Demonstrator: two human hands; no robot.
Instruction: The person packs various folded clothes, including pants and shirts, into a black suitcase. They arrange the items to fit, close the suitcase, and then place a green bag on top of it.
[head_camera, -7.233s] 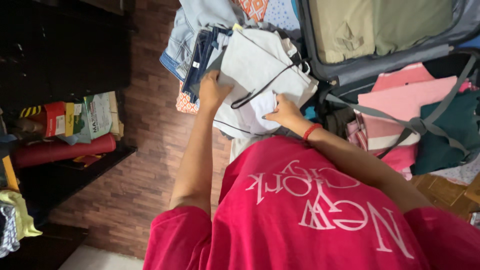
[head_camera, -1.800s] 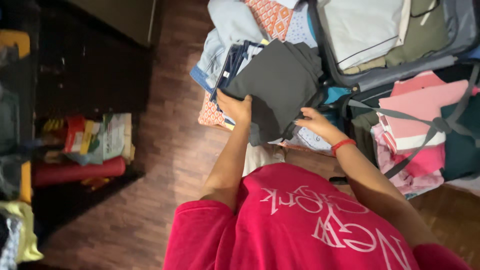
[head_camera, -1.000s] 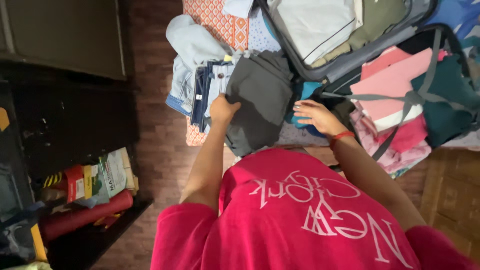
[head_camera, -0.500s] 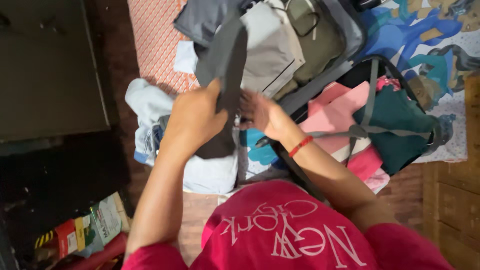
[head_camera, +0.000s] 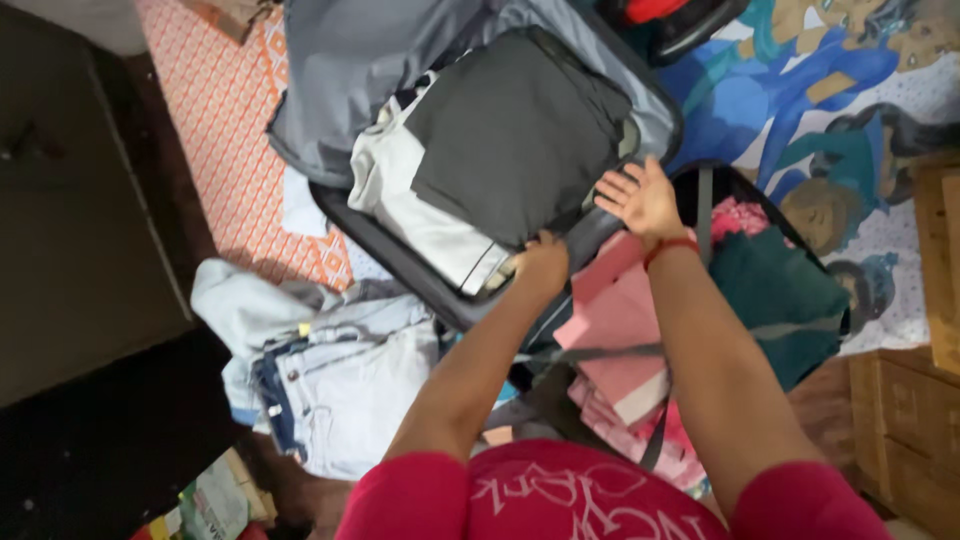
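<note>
Left hand (head_camera: 541, 262) pinches the near corner of the dark grey folded garment (head_camera: 518, 130) lying in the suitcase (head_camera: 395, 262); right hand (head_camera: 640, 197) hovers open, empty, beside its right edge.

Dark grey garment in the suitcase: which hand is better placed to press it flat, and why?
Probably the left hand: it rests at the near edge of the dark grey garment. The right hand hovers open beside the suitcase rim, off the garment.
</note>
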